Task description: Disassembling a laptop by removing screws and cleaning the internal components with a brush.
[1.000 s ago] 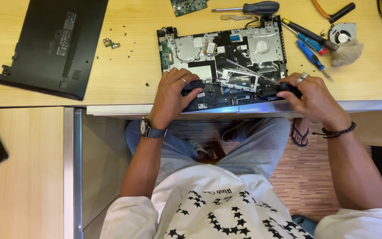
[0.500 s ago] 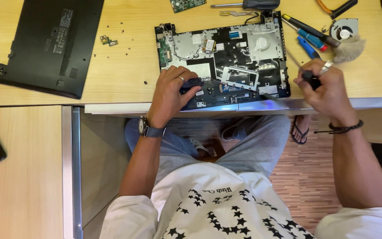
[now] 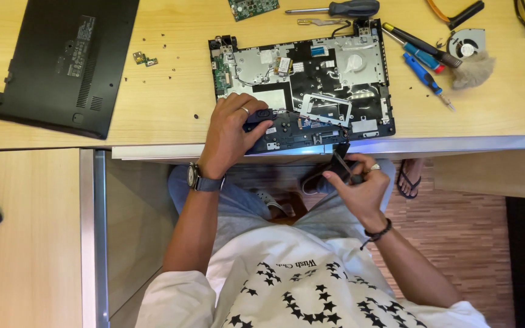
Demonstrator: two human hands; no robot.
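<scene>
L hand (image 3: 231, 130) flat on near-left corner of opened laptop chassis (image 3: 302, 91), fingers curled onto small black speaker module (image 3: 259, 115). R hand (image 3: 360, 185) off table edge, below chassis, fingers pinched round black part (image 3: 339, 163), its cable trailing left. L hand nearer chassis; chassis long axis left-right.

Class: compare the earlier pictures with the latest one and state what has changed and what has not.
The right hand left the opened laptop, drawing back below the desk edge with a small black part in its grip. The left hand stayed on the laptop's lower left corner. The tools and black cover lie unchanged.
</scene>
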